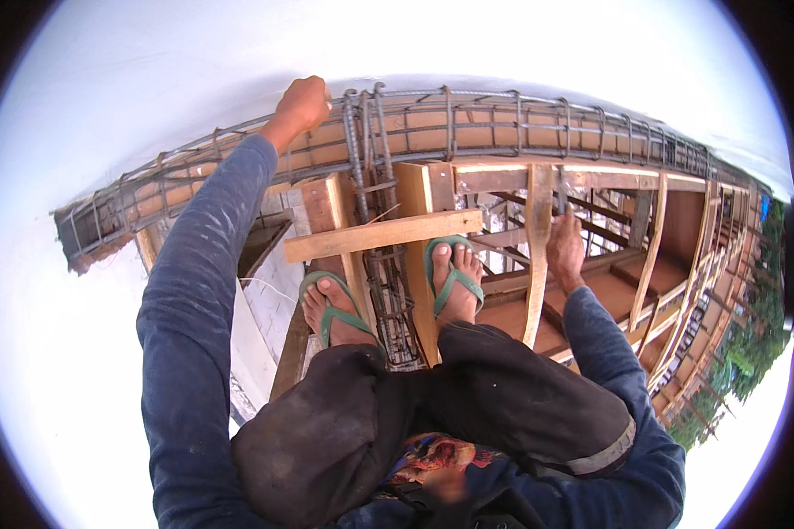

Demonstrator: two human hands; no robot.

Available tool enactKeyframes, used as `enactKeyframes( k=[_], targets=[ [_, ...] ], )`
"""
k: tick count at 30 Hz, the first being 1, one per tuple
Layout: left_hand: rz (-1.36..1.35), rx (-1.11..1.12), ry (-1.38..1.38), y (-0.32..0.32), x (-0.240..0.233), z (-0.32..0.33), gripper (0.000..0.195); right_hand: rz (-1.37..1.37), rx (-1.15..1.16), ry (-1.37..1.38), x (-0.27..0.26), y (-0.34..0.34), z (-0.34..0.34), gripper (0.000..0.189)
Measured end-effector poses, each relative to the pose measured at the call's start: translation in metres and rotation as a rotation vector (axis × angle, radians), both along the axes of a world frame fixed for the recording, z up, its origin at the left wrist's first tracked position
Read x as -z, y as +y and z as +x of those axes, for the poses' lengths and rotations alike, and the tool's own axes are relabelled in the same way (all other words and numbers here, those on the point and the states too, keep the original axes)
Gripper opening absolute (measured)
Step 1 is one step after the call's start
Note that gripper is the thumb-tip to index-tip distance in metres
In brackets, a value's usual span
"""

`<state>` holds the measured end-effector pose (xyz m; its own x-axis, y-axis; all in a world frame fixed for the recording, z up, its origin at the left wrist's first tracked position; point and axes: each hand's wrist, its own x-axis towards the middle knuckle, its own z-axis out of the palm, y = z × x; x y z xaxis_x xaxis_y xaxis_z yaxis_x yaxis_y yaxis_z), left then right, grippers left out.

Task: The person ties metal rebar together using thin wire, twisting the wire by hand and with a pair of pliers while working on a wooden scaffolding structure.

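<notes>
My left hand (304,102) is closed in a fist by the top bar of a long rebar cage (483,125); whether something is inside the fist is hidden. My right hand (564,248) grips a dark, narrow metal tool (561,192) that points up beside a wooden batten (537,251); its exact kind is unclear. Between the hands, a short sawn wooden board (384,235) lies across the formwork planks, just beyond my feet in green flip-flops. Beneath it a narrower rebar cage (392,304) runs between two planks and meets the long one.
Timber formwork with open gaps (582,225) drops away at the right, with plywood panels (681,231) farther along. Bent rebar ends (378,89) stick up at the junction. A thin wire (268,283) curls left of my feet. Trees (757,317) stand at the far right.
</notes>
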<state>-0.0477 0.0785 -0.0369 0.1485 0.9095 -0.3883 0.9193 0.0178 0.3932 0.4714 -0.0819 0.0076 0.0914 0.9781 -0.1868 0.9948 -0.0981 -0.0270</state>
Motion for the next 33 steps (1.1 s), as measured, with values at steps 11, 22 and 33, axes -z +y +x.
enactKeyframes(
  k=[11,22,33],
  targets=[
    [-0.124,-0.290,-0.398,-0.032,-0.020,-0.016,0.030,-0.123,-0.711,0.027,-0.078,0.162,-0.161,0.026],
    [-0.176,-0.673,-0.760,-0.072,-0.064,-0.021,0.036,-0.012,-1.124,-0.524,-0.073,0.202,-0.266,0.016],
    [-0.145,-0.613,-0.757,-0.075,-0.068,-0.018,0.039,0.202,-1.301,-0.766,-0.060,0.198,-0.272,0.040]
  ],
)
